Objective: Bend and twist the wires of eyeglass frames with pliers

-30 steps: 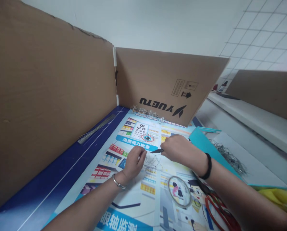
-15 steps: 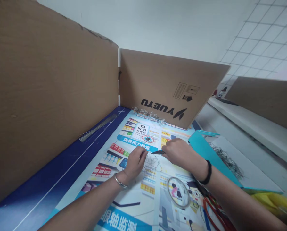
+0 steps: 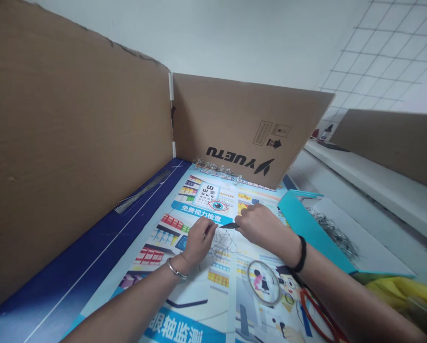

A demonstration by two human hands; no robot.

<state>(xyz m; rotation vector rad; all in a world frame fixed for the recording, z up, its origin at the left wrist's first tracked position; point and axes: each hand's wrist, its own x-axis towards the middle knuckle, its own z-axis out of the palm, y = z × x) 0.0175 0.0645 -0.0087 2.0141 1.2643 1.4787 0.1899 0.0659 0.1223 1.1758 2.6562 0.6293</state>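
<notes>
My left hand [image 3: 198, 239], a silver bangle on its wrist, is closed in a pinch on a thin wire eyeglass frame [image 3: 223, 244] that rests on the printed poster [image 3: 185, 290]. Just to the right, my right hand [image 3: 257, 225], with a black band on the wrist, grips a small dark pointed tool [image 3: 229, 225]. The tool's tip points left and meets the wire frame near my left fingertips.
Cardboard walls [image 3: 74, 143] enclose the left and back. A bundle of thin wires [image 3: 142, 191] lies by the left wall, small clear parts [image 3: 220, 170] along the back. A teal tray [image 3: 306, 226] with metal pieces [image 3: 333, 233] stands right. A magnifier ring [image 3: 264, 282] and red-handled tool [image 3: 317, 317] lie near.
Both hands stay together over the wire frame with only slight shifts. The view has moved a little.
</notes>
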